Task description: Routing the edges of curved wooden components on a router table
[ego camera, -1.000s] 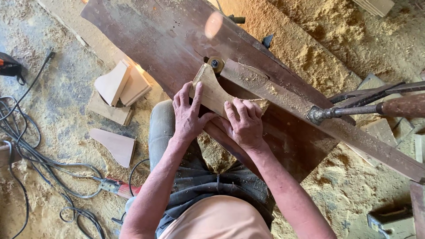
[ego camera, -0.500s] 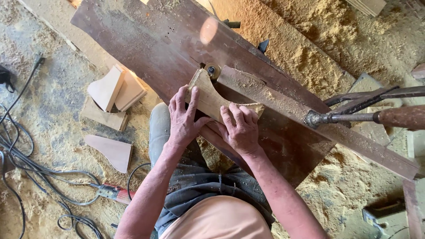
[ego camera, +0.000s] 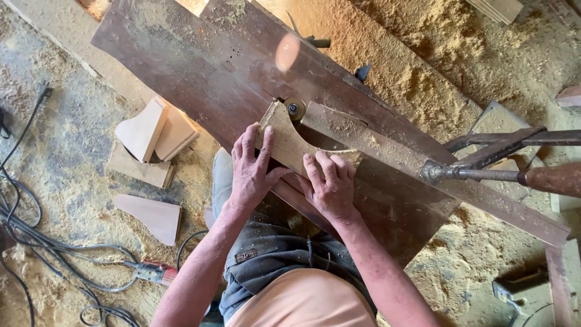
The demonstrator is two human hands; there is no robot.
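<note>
The left hand (ego camera: 251, 172) lies flat, fingers spread, on the narrow upper half of a curved wooden piece (ego camera: 289, 144), pressing it down rather than gripping it. The right hand (ego camera: 330, 184) presses the same piece at its wider lower end, fingers laid flat on top and thumb toward the person; neither hand is closed around anything.

The wooden piece rests on the dark tabletop (ego camera: 200, 72), near the edge closest to the person. Its long axis runs slantwise, from the broad end under the right hand up and to the left to the narrow end. That narrow end lies just beside a small round cutter spindle (ego camera: 295, 108) standing up from the tabletop, and seems to touch it. So the spindle lies beyond the fingertips of both hands, away from the body, and the left hand is the nearer of the two.

A long, sawdust-strewn fence board (ego camera: 423, 163) runs from the spindle toward the tabletop's right corner, held by a metal clamp bar (ego camera: 478, 174).

Past the tabletop's left edge, on the sawdust-covered floor (ego camera: 72, 157), lie a stack of similar cut wooden blanks (ego camera: 151, 136), one more blank (ego camera: 151, 215) apart from it, and a red-handled power tool (ego camera: 151, 272) with looping cables (ego camera: 30, 230).
</note>
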